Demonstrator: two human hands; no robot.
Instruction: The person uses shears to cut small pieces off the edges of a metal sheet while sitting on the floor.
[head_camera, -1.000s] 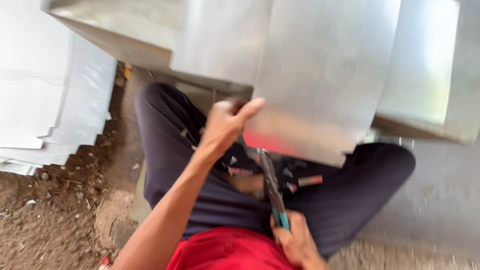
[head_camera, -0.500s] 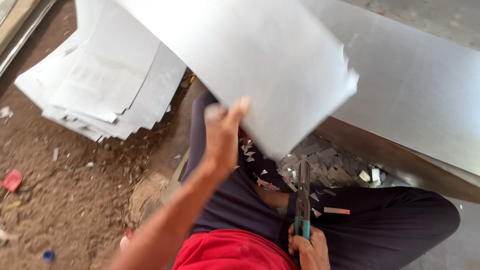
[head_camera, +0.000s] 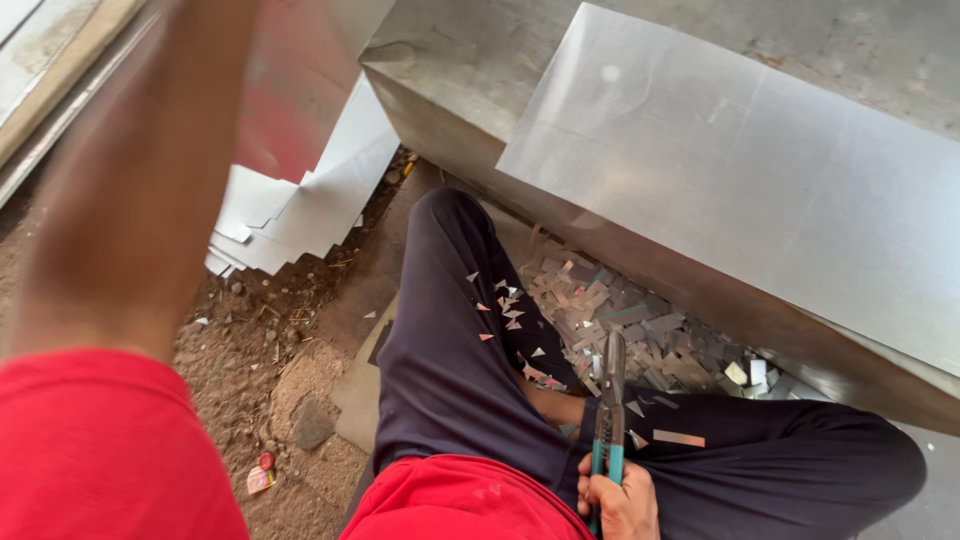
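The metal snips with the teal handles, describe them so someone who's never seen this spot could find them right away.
Start at the big shiny sheet of metal on the right and drop to the heap of small silvery offcuts below its near edge. Just nearer, over the dark trouser leg, the right hand holds the teal-handled metal snips pointing up: the only tool there.

- Your right hand (head_camera: 618, 500) is closed around the teal handles of the tin snips (head_camera: 610, 420), which point away from you over your lap, blades together.
- Your left arm (head_camera: 130, 190) is raised and blurred at the left edge; its hand is out of view.
- A large metal sheet (head_camera: 760, 190) lies tilted across the grey block (head_camera: 440, 90) ahead of you.
- Small metal offcuts (head_camera: 620, 325) are heaped between your dark trouser legs and the block, with a few lying on your left thigh.
- A stack of cut sheets (head_camera: 300, 210) rests on the dirt floor (head_camera: 250, 350) to your left.
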